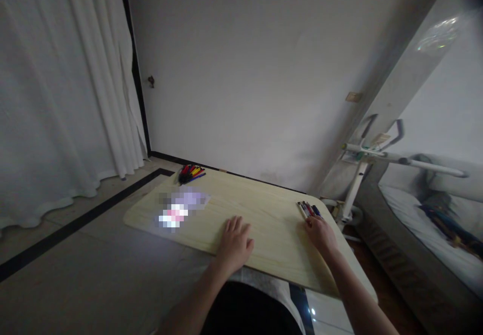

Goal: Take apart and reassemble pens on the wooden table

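Legible text, labels, brands, numbers, signs: none. Pixelated bright item [174, 214], near the left edge of the table [271, 219]: any lettering masked by the blocks. Bunch of pens [192, 173] at the far left corner, and group of pens [306, 209] near the far right corner: any print too small to read.

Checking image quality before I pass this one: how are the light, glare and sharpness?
Head view: dim overall, the wall gray; head view: blocky pixels cover a bright patch on the table; head view: pens at the right hand too soft to read; head view: top right corner darkened.
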The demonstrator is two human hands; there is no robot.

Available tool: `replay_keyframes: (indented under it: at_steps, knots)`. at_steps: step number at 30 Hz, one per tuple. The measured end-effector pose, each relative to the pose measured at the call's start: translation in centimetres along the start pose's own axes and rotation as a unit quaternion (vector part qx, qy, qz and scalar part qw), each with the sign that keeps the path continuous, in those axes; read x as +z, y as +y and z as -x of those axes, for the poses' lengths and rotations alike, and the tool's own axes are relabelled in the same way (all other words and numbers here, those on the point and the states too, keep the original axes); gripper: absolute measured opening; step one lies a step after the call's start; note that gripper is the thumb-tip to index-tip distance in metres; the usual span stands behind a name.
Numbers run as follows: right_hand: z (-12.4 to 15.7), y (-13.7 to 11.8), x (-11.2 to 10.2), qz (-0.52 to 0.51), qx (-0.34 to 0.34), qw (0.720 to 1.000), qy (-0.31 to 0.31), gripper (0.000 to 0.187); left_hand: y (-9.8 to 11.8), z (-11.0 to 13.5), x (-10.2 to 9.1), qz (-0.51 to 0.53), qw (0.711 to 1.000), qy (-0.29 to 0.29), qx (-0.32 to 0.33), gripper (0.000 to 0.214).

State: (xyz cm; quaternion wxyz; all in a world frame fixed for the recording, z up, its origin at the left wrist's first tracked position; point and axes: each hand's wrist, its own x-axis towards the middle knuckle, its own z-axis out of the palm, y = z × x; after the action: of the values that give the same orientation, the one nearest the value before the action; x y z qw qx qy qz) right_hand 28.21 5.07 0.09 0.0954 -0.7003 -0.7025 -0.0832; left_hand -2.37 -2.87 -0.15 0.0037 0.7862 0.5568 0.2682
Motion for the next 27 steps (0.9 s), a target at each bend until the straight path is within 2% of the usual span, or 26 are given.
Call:
replay_keyframes:
  at_steps: [12, 19, 24, 27]
  knots:
    - [0.0, -0.2, -0.6, 0.016, -0.003, 1.0, 0.02, 0.021, 0.1, 0.1, -0.2, 0.013, 1.0, -0.01, -0.011, 0.038]
    - [0.1, -0.2, -0.8, -0.003, -0.004, 1.0, 0.013, 0.028, 0.0, 0.1, 0.0, 0.009, 1.0, -0.007, -0.009, 0.039]
    - [1.3, -1.2, -0.9, -0.005, 0.002, 1.0, 0.026, 0.027, 0.0, 0.0, 0.0, 0.008, 1.0, -0.013, -0.011, 0.039]
    - [2.7, -2.4, -1.0, -0.045, -0.001, 0.998, 0.031, 0.026, 0.0, 0.0, 0.0, 0.006, 1.0, -0.02, -0.013, 0.039]
